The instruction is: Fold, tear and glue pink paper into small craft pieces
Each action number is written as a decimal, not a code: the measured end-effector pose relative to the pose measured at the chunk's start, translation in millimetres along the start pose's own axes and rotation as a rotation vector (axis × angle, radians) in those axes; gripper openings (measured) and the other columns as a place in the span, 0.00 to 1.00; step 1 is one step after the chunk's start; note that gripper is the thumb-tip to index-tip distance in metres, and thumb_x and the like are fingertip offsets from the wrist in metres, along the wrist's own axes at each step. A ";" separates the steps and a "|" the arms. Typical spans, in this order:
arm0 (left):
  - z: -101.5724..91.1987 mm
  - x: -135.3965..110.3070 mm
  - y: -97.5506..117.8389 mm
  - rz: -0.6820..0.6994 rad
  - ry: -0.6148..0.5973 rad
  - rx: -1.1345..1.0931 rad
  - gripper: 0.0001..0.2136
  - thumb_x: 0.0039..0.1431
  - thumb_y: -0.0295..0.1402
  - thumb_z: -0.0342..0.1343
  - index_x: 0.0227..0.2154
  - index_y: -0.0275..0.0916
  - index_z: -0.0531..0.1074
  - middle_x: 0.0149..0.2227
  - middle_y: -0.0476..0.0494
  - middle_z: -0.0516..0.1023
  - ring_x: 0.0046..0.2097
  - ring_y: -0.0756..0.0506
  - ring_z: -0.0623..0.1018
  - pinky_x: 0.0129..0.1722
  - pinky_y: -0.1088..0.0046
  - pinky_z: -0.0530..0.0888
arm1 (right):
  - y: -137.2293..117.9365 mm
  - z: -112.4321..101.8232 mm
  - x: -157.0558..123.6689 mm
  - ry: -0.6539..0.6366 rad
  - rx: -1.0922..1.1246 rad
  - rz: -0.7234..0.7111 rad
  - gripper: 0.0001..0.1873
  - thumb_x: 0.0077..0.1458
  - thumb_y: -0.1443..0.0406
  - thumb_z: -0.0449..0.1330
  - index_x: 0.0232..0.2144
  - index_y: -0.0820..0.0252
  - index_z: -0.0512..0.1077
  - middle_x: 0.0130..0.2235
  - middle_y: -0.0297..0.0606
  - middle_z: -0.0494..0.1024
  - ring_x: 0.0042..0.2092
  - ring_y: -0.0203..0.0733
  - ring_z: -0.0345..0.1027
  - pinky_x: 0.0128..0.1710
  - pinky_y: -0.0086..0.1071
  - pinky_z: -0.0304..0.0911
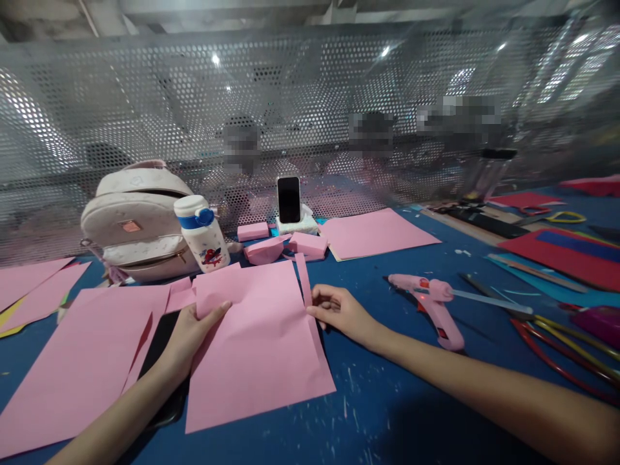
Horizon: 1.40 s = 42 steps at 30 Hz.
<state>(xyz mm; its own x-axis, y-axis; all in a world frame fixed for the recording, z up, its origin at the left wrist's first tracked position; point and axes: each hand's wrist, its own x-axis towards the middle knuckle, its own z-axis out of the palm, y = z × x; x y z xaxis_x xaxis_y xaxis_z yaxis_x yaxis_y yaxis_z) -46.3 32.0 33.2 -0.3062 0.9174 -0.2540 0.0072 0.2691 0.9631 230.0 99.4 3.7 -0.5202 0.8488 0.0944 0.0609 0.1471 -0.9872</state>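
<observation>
A pink paper sheet (261, 349) lies in front of me, its upper left part slightly lifted. My left hand (194, 332) grips it at the left edge, thumb on top and the other fingers underneath. At the sheet's right edge, my right hand (339, 313) pinches a narrow pink paper strip (303, 279) between thumb and fingers. Whether the strip is still joined to the sheet I cannot tell. Beneath my left forearm is a black phone (167, 342), partly covered. Right of my right hand, a pink glue gun (429, 297) with a clear glue stick lies on the table.
More pink sheets (82, 349) lie at the left. Behind stand a white backpack (140, 219), a white bottle (206, 239) and an upright phone (289, 200) near folded pink paper pieces (307, 245). Pliers (557, 336), scissors (566, 218) and coloured sheets (547, 255) occupy the right.
</observation>
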 end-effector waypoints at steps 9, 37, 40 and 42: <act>2.2 -0.4 1.2 0.009 0.024 0.025 0.26 0.42 0.46 0.72 0.39 0.29 0.79 0.29 0.38 0.84 0.28 0.41 0.82 0.22 0.75 0.74 | -2.1 -0.2 -2.0 -0.001 0.042 -0.034 0.23 0.48 0.49 0.68 0.29 0.60 0.66 0.26 0.28 0.67 0.23 0.30 0.62 0.23 0.27 0.58; -7.2 13.1 -10.9 0.045 0.078 0.075 0.23 0.47 0.43 0.69 0.40 0.29 0.79 0.35 0.35 0.85 0.35 0.38 0.84 0.28 0.73 0.79 | -1.0 -1.3 -1.1 -0.064 -0.032 0.032 0.25 0.47 0.47 0.68 0.31 0.61 0.67 0.28 0.30 0.70 0.24 0.31 0.63 0.26 0.28 0.59; -7.7 12.9 -11.1 0.055 0.076 0.072 0.23 0.47 0.44 0.69 0.41 0.30 0.79 0.34 0.36 0.85 0.37 0.38 0.84 0.29 0.73 0.79 | 1.2 -1.3 0.3 -0.057 -0.023 0.031 0.26 0.47 0.46 0.68 0.32 0.62 0.69 0.29 0.32 0.71 0.24 0.31 0.63 0.25 0.29 0.60; -8.0 12.7 -11.1 0.057 0.070 0.070 0.23 0.47 0.44 0.69 0.41 0.30 0.80 0.35 0.36 0.85 0.38 0.38 0.84 0.31 0.73 0.80 | 2.3 -1.2 1.3 -0.045 -0.008 0.031 0.26 0.46 0.45 0.68 0.30 0.62 0.69 0.28 0.31 0.70 0.24 0.31 0.63 0.25 0.29 0.60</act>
<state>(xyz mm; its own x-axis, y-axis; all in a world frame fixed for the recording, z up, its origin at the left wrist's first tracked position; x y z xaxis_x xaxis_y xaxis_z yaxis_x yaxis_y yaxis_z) -57.9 38.3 20.0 -0.3692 0.9098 -0.1895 0.0928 0.2389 0.9666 230.5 101.5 1.7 -0.5558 0.8293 0.0579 0.0841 0.1254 -0.9885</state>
